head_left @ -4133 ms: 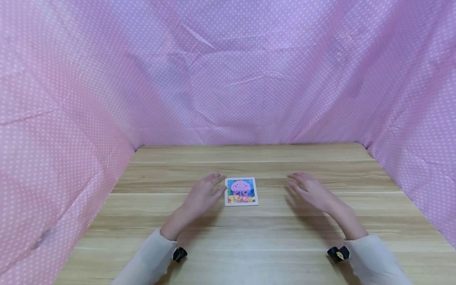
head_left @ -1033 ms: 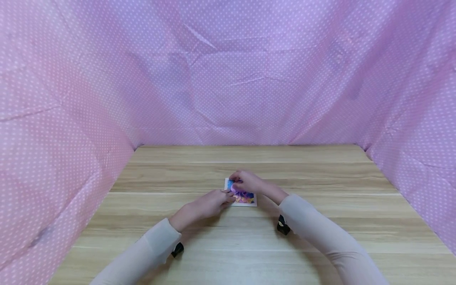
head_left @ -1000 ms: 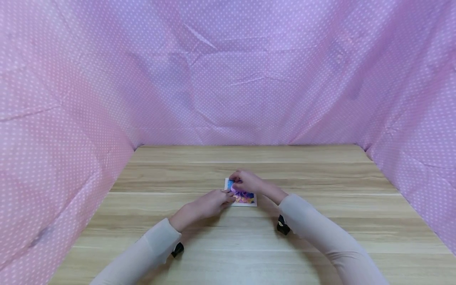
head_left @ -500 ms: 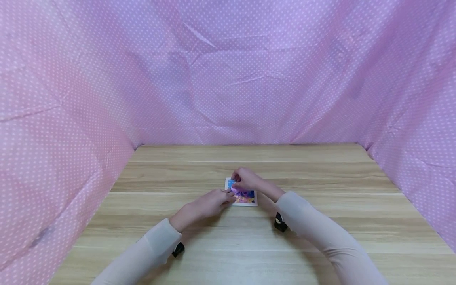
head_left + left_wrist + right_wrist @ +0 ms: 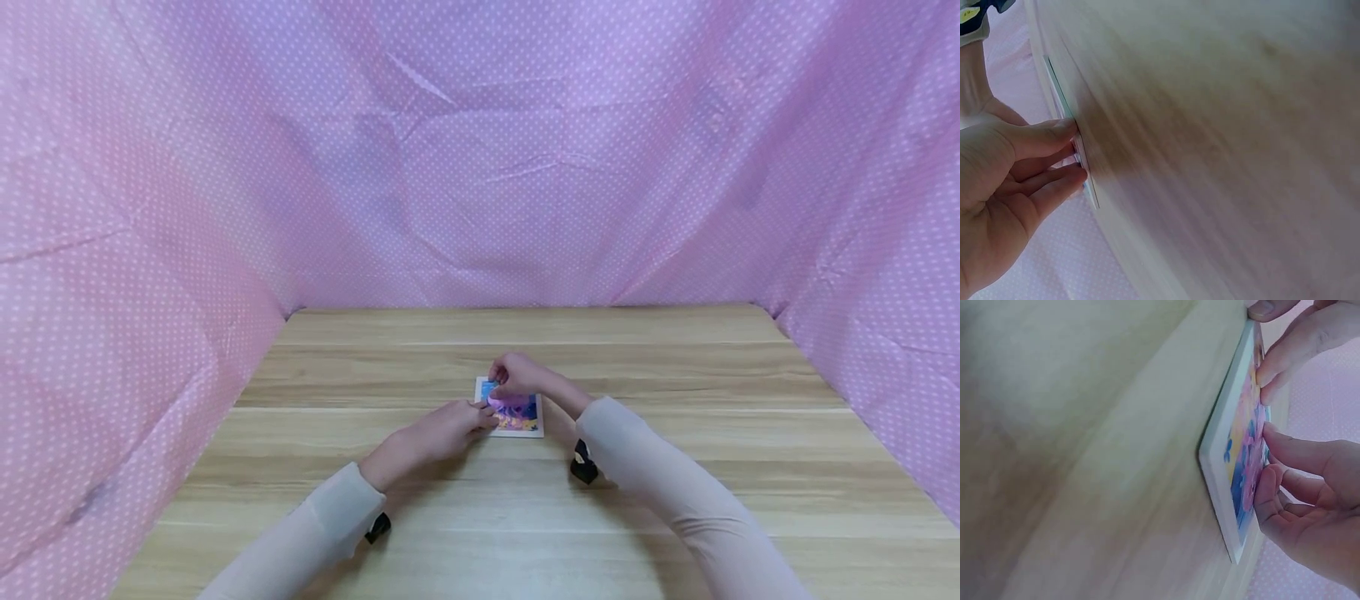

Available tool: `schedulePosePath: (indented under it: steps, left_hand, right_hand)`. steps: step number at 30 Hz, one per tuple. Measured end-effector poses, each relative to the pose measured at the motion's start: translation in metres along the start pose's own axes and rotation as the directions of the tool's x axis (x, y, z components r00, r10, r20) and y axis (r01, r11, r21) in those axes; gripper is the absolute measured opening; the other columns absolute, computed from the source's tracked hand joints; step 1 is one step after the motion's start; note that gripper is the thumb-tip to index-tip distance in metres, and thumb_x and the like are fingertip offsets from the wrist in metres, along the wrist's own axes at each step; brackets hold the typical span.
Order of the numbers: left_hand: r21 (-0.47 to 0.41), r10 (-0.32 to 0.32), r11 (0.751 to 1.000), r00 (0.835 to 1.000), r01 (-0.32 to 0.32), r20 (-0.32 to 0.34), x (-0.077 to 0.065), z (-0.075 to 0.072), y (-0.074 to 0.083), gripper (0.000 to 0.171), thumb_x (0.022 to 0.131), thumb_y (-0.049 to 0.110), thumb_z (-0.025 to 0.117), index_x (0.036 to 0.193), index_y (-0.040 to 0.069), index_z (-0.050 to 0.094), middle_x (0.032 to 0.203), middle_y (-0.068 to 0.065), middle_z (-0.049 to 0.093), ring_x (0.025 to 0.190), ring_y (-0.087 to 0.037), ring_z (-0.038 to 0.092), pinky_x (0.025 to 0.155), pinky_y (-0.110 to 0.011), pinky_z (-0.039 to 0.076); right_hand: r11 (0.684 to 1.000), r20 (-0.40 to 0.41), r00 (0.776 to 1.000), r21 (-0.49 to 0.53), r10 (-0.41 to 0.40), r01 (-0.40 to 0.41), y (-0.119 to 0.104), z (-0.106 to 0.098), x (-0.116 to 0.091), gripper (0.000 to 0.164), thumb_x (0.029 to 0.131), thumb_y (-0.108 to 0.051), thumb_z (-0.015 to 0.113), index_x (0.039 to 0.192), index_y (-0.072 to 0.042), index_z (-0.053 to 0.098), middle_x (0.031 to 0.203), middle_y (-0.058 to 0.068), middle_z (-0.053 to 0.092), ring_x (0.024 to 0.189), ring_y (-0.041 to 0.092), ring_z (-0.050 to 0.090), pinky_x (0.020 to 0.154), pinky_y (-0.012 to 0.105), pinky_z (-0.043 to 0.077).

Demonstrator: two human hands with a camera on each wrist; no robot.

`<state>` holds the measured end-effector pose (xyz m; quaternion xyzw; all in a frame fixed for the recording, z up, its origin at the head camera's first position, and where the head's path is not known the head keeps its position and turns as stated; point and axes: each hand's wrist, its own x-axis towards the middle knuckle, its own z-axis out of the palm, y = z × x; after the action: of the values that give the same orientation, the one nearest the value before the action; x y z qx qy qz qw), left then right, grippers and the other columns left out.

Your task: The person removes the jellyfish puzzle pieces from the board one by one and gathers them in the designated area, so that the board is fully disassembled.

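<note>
A small flat picture board (image 5: 530, 432) with a white border and a pink jellyfish on blue lies on the wooden table. My left hand (image 5: 450, 427) comes from the lower left; its fairly straight fingers rest on the picture, with the thumb at the board's edge in the left wrist view. The right hand (image 5: 522, 377) reaches over the upper part, its fingers curled and thumb tip on the picture. In the right wrist view the board's thick white rim (image 5: 1217, 437) shows. Whether the right fingertips pinch a loose piece is hidden.
The wood-grain table (image 5: 480, 525) spreads around both forearms. Pink polka-dot cloth (image 5: 480, 183) hangs behind it and at both sides. Each wrist carries a black strapped device, such as the right one (image 5: 583, 463).
Both hands have come together onto the board since the earliest frame, where they hovered apart. Over the last second the right hand has shifted slightly; the left hand stays on the board.
</note>
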<state>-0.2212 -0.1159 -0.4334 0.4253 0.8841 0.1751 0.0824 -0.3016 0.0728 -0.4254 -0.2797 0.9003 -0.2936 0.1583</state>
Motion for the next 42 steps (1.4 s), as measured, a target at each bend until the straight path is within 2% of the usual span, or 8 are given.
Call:
schedulePosePath:
  steps: [4, 10, 17, 23, 26, 29, 32, 42]
  left_hand:
    - [0.036, 0.019, 0.999, 1.0, -0.018, -0.017, 0.001, -0.001, 0.002, 0.025, 0.101, 0.0, 0.059, 0.122, 0.0, 0.073, 0.118, -0.011, 0.074, 0.094, -0.01, 0.066, 0.086, -0.024, 0.059]
    - [0.009, -0.001, 1.0, 1.0, 0.001, -0.007, 0.0, -0.003, 0.003, 0.024, 0.102, -0.001, 0.056, 0.119, 0.001, 0.073, 0.101, -0.006, 0.071, 0.08, -0.01, 0.053, 0.069, -0.018, 0.049]
    - [-0.006, 0.003, 1.0, 1.0, -0.003, -0.015, -0.001, -0.006, 0.005, 0.021, 0.102, -0.002, 0.055, 0.113, 0.001, 0.073, 0.093, -0.007, 0.068, 0.076, -0.009, 0.05, 0.065, -0.016, 0.043]
    - [0.009, -0.017, 1.0, 1.0, 0.017, -0.003, -0.002, -0.005, 0.005, 0.023, 0.102, -0.001, 0.056, 0.117, 0.001, 0.074, 0.101, -0.007, 0.073, 0.077, -0.009, 0.051, 0.067, -0.017, 0.047]
    - [0.006, -0.046, 0.999, 0.999, 0.046, 0.008, -0.002, -0.003, 0.005, 0.025, 0.102, 0.0, 0.057, 0.121, 0.002, 0.073, 0.114, -0.01, 0.075, 0.082, -0.009, 0.056, 0.074, -0.019, 0.054]
    - [-0.008, -0.07, 0.997, 0.997, 0.07, 0.013, -0.002, -0.002, 0.005, 0.026, 0.102, 0.001, 0.057, 0.124, 0.003, 0.072, 0.124, -0.012, 0.073, 0.096, -0.008, 0.065, 0.086, -0.023, 0.058]
    - [-0.026, -0.068, 0.997, 0.998, 0.068, 0.013, -0.002, -0.002, 0.005, 0.026, 0.102, 0.001, 0.058, 0.124, 0.002, 0.071, 0.124, -0.012, 0.073, 0.1, -0.011, 0.067, 0.089, -0.026, 0.059]
    - [0.015, 0.0, 1.0, 1.0, 0.0, -0.003, -0.002, -0.002, 0.004, 0.024, 0.101, -0.001, 0.058, 0.119, 0.002, 0.074, 0.11, -0.008, 0.075, 0.084, -0.008, 0.054, 0.074, -0.019, 0.052]
  right_hand:
    - [1.0, 0.012, 1.0, 0.007, 0.013, -0.013, 0.0, -0.002, 0.001, 0.021, 0.086, -0.004, 0.078, 0.102, 0.005, 0.068, 0.092, 0.011, 0.069, 0.085, 0.015, 0.062, 0.08, 0.022, 0.054]
    - [0.998, 0.0, 1.0, 0.056, 0.021, -0.021, 0.003, -0.003, 0.001, 0.024, 0.087, -0.004, 0.078, 0.104, 0.005, 0.064, 0.097, 0.013, 0.068, 0.089, 0.018, 0.062, 0.084, 0.025, 0.055]
    - [0.994, -0.023, 0.999, 0.109, 0.024, -0.021, 0.006, 0.0, 0.0, 0.024, 0.089, -0.005, 0.076, 0.109, 0.002, 0.063, 0.102, 0.013, 0.067, 0.094, 0.019, 0.062, 0.088, 0.029, 0.055]
    - [0.985, -0.055, 0.998, 0.171, 0.014, -0.005, 0.01, 0.004, -0.001, 0.024, 0.089, -0.001, 0.075, 0.109, 0.004, 0.064, 0.099, 0.014, 0.069, 0.09, 0.017, 0.062, 0.081, 0.025, 0.054]
    - [0.983, -0.07, 0.997, 0.182, 0.012, 0.001, 0.011, 0.006, -0.001, 0.021, 0.09, -0.002, 0.074, 0.108, 0.003, 0.064, 0.098, 0.013, 0.069, 0.089, 0.016, 0.062, 0.079, 0.023, 0.053]
    - [0.981, -0.088, 0.996, 0.194, 0.009, 0.008, 0.013, 0.008, -0.001, 0.019, 0.09, -0.002, 0.073, 0.107, 0.002, 0.065, 0.098, 0.013, 0.07, 0.089, 0.016, 0.062, 0.08, 0.023, 0.053]
    - [0.974, -0.103, 0.995, 0.224, 0.007, 0.016, 0.013, 0.009, -0.002, 0.018, 0.09, -0.001, 0.072, 0.107, 0.003, 0.066, 0.1, 0.014, 0.07, 0.091, 0.018, 0.063, 0.081, 0.025, 0.054]
    - [0.955, -0.137, 0.991, 0.296, 0.016, 0.025, 0.014, 0.002, -0.009, 0.021, 0.092, -0.001, 0.07, 0.112, 0.006, 0.066, 0.107, 0.02, 0.07, 0.099, 0.025, 0.065, 0.085, 0.03, 0.056]
